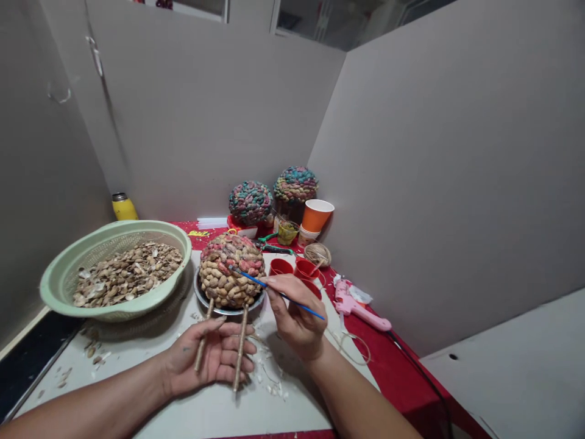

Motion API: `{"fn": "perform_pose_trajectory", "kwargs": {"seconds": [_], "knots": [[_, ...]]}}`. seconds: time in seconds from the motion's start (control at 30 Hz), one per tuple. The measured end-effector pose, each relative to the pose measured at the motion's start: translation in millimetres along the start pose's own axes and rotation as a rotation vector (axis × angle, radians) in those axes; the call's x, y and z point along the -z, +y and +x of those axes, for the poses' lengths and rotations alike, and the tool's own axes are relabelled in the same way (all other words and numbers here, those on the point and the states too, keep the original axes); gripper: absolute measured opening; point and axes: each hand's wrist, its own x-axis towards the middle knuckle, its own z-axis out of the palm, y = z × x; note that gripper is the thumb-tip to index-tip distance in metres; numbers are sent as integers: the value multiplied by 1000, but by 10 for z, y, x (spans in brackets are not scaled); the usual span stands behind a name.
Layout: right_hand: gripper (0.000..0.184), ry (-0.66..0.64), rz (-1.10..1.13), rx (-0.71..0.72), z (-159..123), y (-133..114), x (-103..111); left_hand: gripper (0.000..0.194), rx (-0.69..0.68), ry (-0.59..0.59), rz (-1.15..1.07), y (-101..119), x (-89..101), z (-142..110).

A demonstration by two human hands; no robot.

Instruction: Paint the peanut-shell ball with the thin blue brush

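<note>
A round ball covered in peanut shells (232,286) sits on a metal bowl (197,299), its upper part painted reddish and its lower part bare tan. Two thin sticks (240,353) stick out from its lower front toward me. My left hand (212,353) lies palm up beneath the sticks, its thumb across the left one and its fingers loosely spread under the right one. Between the fingertips of my right hand (297,314) is a blue paintbrush (292,299), its bristles touching the shells on the front of the ball.
At left stands a green colander (48,286) of empty shells, with a yellow bottle (124,207) behind. Red cups (280,267), an orange cup (317,214), twine (317,255) and a pink glue gun (361,311) are at right. Two painted shell balls (250,202) sit behind. Grey walls surround the table.
</note>
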Motion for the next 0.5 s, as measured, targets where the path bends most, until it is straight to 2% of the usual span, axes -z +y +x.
{"fn": "perform_pose_trajectory", "kwargs": {"seconds": [0.1, 0.23, 0.37, 0.5], "knots": [[27, -4, -8, -20, 28, -7, -5, 56, -1, 1, -8, -19, 11, -22], [31, -29, -10, -34, 97, -46, 95, 55, -5, 11, -20, -48, 28, -41], [37, -123, 28, 23, 233, -75, 255, 50, -38, 22, -39, -47, 47, -27], [40, -130, 47, 68, 347, -59, 389, 48, -64, 65, -48, -36, 97, 4]]}}
